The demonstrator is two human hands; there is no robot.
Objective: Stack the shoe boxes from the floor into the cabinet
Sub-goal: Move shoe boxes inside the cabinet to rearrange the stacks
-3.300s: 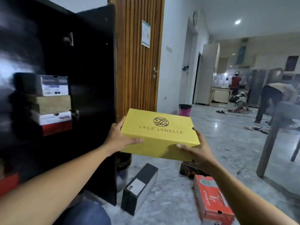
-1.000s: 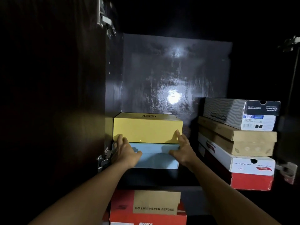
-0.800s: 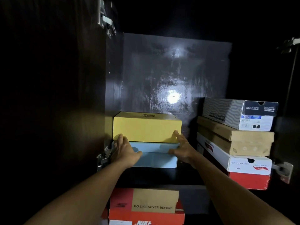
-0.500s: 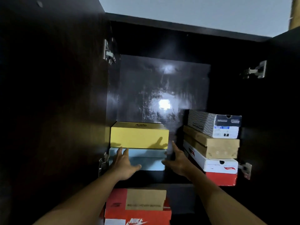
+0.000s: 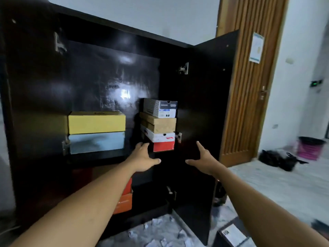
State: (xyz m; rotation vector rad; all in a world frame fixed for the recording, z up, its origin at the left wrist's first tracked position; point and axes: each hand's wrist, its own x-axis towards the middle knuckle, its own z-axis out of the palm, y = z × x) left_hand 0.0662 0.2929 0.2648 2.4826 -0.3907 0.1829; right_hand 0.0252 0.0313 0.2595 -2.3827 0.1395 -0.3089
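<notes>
The dark cabinet (image 5: 110, 72) stands open in front of me. On its upper shelf the yellow shoe box (image 5: 96, 122) lies on top of a light blue box (image 5: 96, 142) at the left. At the right stands a stack: a grey box (image 5: 160, 107), a brown box (image 5: 158, 124) and a white and red box (image 5: 161, 141). An orange box (image 5: 124, 200) shows on the lower shelf. My left hand (image 5: 143, 156) and my right hand (image 5: 204, 158) hover empty, fingers spread, in front of the shelf edge, away from the boxes. A black box (image 5: 231, 236) lies on the floor at the lower right.
The cabinet's right door (image 5: 210, 111) swings open towards me, beside a wooden slatted door (image 5: 249, 77). White paper scraps (image 5: 156, 232) litter the marble floor. A black bag (image 5: 279, 157) and a pink bin (image 5: 310, 147) sit at the far right.
The yellow box went from my hands onto the light blue box in the cabinet. Both hands let go and drew back, and my view has pulled away and turned right.
</notes>
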